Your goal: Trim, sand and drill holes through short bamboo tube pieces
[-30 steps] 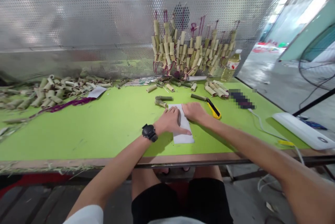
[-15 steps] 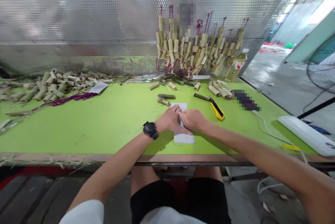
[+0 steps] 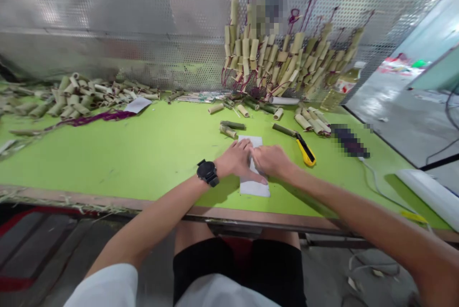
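A white sheet of paper (image 3: 254,189) lies on the green tabletop in front of me. My left hand (image 3: 236,158) rests flat on it, thumb spread toward the near end, a black watch on the wrist. Closed against the paper beside those fingers is my right hand (image 3: 270,159); whatever its fingers hold is hidden. Just beyond the paper lie a dark bamboo piece (image 3: 233,125) and a short pale bamboo tube (image 3: 228,131). A yellow utility knife (image 3: 306,150) lies to the right, its tip end by a dark bamboo stick (image 3: 283,129).
Strung bamboo tubes (image 3: 283,58) lean on the perforated metal panel (image 3: 143,20). Loose bamboo pieces (image 3: 77,99) and purple cord (image 3: 102,118) lie left. At right are an oil bottle (image 3: 342,88), a pixelated dark object (image 3: 349,141) with a cable, and a long white object (image 3: 428,197).
The camera view has shifted and tilted slightly. Both hands remain on the paper in nearly the same pose; the right fingers sit at about the same spot.
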Tool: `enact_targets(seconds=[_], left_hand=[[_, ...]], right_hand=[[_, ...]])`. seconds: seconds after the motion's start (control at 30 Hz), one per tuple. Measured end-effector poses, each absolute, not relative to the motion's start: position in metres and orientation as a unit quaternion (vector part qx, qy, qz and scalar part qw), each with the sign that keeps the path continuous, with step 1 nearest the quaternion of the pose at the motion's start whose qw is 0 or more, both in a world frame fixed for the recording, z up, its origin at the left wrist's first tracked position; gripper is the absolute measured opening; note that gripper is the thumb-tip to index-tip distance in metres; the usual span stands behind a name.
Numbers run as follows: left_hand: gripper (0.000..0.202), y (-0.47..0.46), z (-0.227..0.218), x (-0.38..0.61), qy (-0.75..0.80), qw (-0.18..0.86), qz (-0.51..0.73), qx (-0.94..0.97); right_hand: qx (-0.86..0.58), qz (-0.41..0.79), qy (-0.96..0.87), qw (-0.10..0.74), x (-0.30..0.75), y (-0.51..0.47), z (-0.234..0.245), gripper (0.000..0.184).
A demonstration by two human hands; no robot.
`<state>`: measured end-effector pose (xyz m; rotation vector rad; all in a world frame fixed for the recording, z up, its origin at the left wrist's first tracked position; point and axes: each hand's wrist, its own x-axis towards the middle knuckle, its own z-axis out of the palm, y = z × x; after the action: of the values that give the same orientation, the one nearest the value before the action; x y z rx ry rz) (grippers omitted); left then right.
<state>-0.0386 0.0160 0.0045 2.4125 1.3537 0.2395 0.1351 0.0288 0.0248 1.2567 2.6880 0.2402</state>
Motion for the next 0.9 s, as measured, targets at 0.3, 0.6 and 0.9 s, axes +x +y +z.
enact_targets(seconds=[0.3, 0.6, 0.9], left_hand=[[0.144, 0.013, 0.008, -0.037, 0.494, 0.177, 0.078, 0.848], [0.139, 0.013, 0.006, -0.038, 0.497, 0.176, 0.072, 0.847], [0.138, 0.014, 0.004, -0.039, 0.492, 0.170, 0.074, 0.851]], right_hand=[[0.486, 0.101, 0.864, 0.084, 0.138, 0.070, 0.035, 0.057], [0.504, 0.101, 0.853, 0.091, 0.144, 0.050, 0.033, 0.063], [0.490, 0.101, 0.860, 0.097, 0.139, 0.039, 0.036, 0.060]])
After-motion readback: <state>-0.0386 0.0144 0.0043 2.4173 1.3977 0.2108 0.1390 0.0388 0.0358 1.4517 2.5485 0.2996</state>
